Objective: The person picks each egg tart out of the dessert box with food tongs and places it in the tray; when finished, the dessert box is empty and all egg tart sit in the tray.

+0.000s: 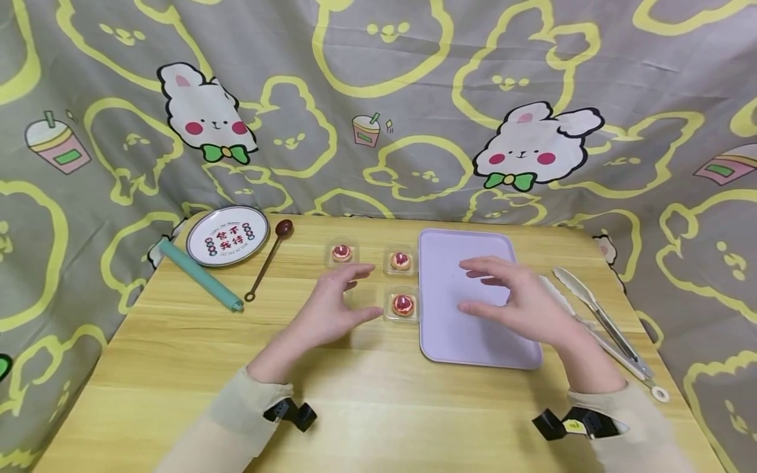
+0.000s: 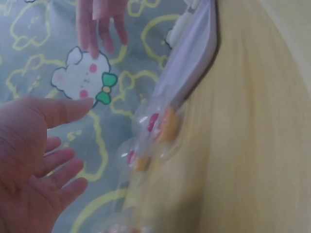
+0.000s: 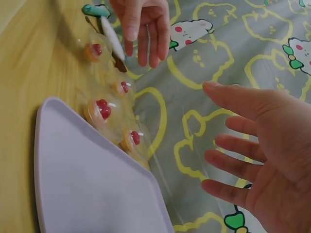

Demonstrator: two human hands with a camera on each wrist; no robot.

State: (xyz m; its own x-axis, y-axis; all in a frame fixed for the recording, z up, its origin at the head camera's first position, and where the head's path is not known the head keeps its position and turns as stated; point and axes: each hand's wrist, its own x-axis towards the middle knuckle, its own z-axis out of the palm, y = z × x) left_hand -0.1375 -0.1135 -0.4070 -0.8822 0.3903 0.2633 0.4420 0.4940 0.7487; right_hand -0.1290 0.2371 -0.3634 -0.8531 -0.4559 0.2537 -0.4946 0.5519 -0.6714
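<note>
- Wooden table (image 1: 378, 414), lilac tray (image 1: 452, 338) upon it.
- Packaged tarts (image 1: 403, 305): left of tray, left hand (image 1: 334, 305) nearer; empty, fingers loose.
- Right hand (image 1: 523, 299): empty, released, over tray.

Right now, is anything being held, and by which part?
Nothing: the left hand is empty near the tarts, the right hand empty above the tray.

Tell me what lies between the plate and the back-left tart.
In the head view, a brown spoon lies between the plate and the back-left tart.
</note>
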